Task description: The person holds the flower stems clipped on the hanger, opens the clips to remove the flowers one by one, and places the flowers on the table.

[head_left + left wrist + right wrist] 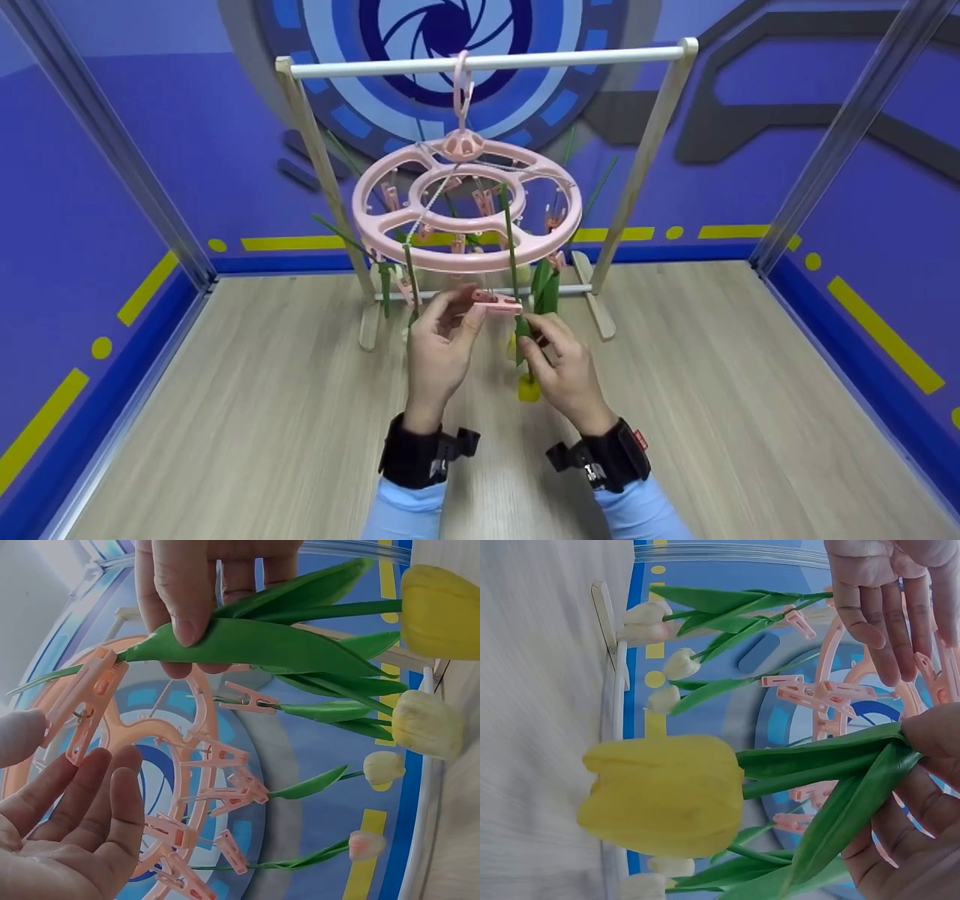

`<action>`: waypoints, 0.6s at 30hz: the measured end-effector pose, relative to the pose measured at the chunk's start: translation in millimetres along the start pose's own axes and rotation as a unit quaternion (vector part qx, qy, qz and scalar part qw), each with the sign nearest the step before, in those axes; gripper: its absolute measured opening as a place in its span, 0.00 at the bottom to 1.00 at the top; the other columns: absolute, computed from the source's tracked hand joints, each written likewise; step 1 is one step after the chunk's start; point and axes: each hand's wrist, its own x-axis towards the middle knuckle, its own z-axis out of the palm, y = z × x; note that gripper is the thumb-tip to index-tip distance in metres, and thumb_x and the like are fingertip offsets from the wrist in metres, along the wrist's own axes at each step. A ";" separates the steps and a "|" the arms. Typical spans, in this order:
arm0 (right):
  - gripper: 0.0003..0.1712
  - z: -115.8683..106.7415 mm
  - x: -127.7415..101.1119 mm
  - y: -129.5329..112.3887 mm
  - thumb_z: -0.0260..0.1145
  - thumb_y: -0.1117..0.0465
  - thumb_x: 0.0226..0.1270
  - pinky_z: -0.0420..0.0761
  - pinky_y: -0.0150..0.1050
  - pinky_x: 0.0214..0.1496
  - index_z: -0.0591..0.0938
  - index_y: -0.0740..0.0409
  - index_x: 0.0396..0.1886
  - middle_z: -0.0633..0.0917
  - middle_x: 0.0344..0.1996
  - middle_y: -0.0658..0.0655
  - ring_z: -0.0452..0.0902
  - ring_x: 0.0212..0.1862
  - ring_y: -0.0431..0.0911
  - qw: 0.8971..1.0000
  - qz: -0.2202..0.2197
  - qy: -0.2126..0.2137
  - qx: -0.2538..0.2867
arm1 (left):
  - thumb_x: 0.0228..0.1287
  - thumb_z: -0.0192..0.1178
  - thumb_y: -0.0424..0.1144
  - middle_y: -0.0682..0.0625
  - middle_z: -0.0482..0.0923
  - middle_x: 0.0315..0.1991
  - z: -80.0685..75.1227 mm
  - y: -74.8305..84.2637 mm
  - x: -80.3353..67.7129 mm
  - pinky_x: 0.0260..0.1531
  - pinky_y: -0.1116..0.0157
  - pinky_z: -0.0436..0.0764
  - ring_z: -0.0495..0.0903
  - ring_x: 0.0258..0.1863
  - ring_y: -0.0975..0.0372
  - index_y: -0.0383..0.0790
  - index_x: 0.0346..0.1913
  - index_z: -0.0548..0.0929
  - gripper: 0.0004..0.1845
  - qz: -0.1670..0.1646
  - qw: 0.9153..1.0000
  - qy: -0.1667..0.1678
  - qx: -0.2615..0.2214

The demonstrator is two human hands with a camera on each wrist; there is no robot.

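Observation:
In the head view my left hand [442, 349] pinches a pink clothespin [496, 302] that hangs from the front of the round pink drying rack [465, 264]. Thumb and fingertips grip the handle ends of that clothespin [86, 701] in the left wrist view. Upside down, a yellow tulip [660, 795] hangs from my right hand [566, 367], whose thumb and fingers pinch it where the green leaves [225, 645] join the stem. The stem passes at the clothespin's tip; whether it is clamped there I cannot tell.
Other tulips, among them a pale one [427, 724] and a pinkish one [367, 845], hang head-down from clothespins around the rack. The rack's hook [461, 94] is over a white bar [555, 58] on a wooden stand [649, 157]. Blue patterned walls enclose the wood-grain table [262, 420].

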 end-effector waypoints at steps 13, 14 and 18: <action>0.13 -0.9 -1.8 3.7 0.69 0.69 0.71 0.81 0.36 0.39 0.85 0.65 0.53 0.86 0.40 0.55 0.80 0.37 0.44 0.999 0.024 -0.016 0.016 | 0.73 0.63 0.31 0.41 0.85 0.50 -2.9 -0.5 0.5 0.48 0.66 0.83 0.85 0.48 0.56 0.30 0.59 0.82 0.15 -0.013 1.000 0.002 -0.023; 0.12 -1.1 -1.5 4.0 0.69 0.69 0.71 0.81 0.35 0.39 0.85 0.65 0.52 0.86 0.40 0.55 0.80 0.36 0.44 0.999 0.024 -0.017 0.017 | 0.73 0.63 0.31 0.41 0.86 0.50 -3.2 -1.0 0.6 0.48 0.66 0.83 0.85 0.48 0.56 0.30 0.59 0.82 0.15 -0.012 1.000 0.003 -0.022; 0.10 -2.0 -1.3 3.9 0.69 0.70 0.71 0.81 0.33 0.39 0.85 0.66 0.50 0.85 0.39 0.55 0.79 0.36 0.42 0.999 0.023 -0.012 0.018 | 0.73 0.63 0.30 0.40 0.86 0.50 -4.1 -2.4 1.3 0.48 0.67 0.83 0.86 0.47 0.56 0.28 0.58 0.82 0.15 0.003 1.000 0.004 -0.023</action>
